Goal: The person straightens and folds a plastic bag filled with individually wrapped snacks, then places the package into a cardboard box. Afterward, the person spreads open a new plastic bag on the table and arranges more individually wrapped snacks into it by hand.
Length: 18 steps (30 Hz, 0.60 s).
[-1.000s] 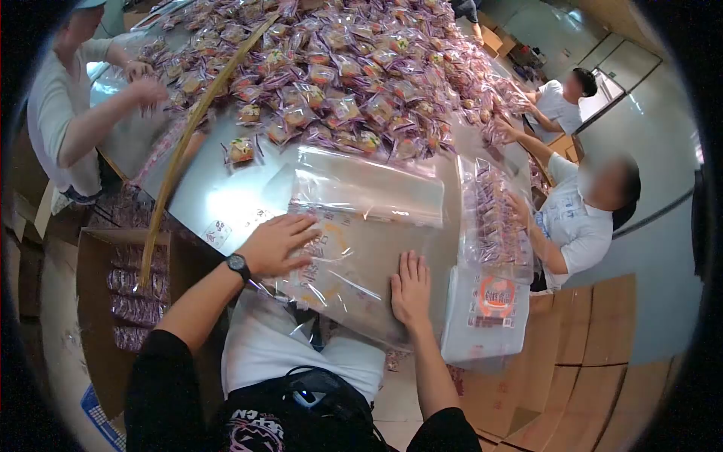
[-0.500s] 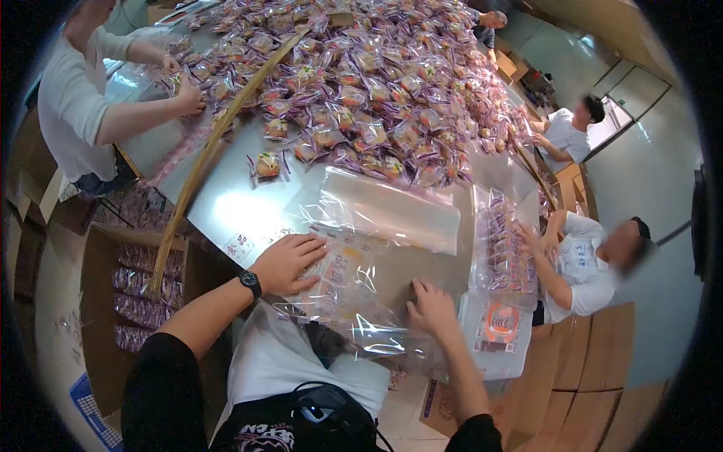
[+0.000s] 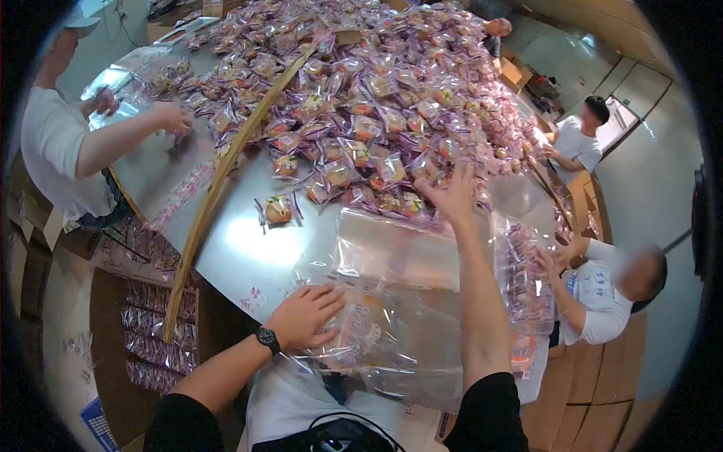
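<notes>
My left hand (image 3: 307,316), with a black watch at the wrist, lies flat with fingers spread on a clear printed plastic bag (image 3: 361,324) at the table's near edge. My right hand (image 3: 452,197) is stretched forward with fingers apart, over the near edge of a big heap of small wrapped pastries (image 3: 361,128); no pastry is visibly gripped. Between the hands lies a clear folded plastic sheet (image 3: 399,245). A single wrapped pastry (image 3: 278,210) sits apart on the metal table, left of the heap.
A wooden strip (image 3: 226,166) crosses the table's left side. A cardboard box (image 3: 113,361) with packed pastries stands lower left. Right of my right arm is a filled bag (image 3: 526,279), touched by a person (image 3: 595,290). Another person (image 3: 56,143) works at the left.
My right hand has left the plastic bag and moved forward to the heap, its fingers spreading. My left hand stays on the bag. The left person's hands have drawn away from the heap.
</notes>
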Each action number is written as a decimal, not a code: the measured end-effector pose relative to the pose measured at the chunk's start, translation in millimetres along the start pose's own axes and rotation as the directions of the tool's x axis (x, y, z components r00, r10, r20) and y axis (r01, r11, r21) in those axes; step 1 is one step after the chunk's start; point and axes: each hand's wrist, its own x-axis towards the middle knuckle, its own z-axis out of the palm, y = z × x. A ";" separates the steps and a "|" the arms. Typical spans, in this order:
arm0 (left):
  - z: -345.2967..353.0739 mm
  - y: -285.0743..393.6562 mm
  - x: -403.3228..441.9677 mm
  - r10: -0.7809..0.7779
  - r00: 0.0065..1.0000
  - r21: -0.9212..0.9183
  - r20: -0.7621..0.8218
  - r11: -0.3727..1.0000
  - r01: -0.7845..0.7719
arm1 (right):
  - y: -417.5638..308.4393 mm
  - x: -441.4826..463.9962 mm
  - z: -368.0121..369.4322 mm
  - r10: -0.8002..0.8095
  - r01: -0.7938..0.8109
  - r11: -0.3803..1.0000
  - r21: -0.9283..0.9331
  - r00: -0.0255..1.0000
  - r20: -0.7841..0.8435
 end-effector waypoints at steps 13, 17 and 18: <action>-2.5 0.0 8.6 -0.044 0.997 -0.023 0.060 0.999 0.046 | -53.6 65.2 73.2 0.191 -0.156 0.966 -0.206 0.969 0.160; -5.6 -1.1 7.3 -0.059 0.996 -0.041 0.071 0.997 0.062 | -82.4 64.4 95.3 0.086 -0.063 0.934 -0.353 0.995 0.050; -5.9 -1.2 6.1 -0.061 0.995 -0.043 0.076 0.997 0.065 | -83.1 57.7 107.1 0.002 0.007 0.927 -0.376 1.000 0.022</action>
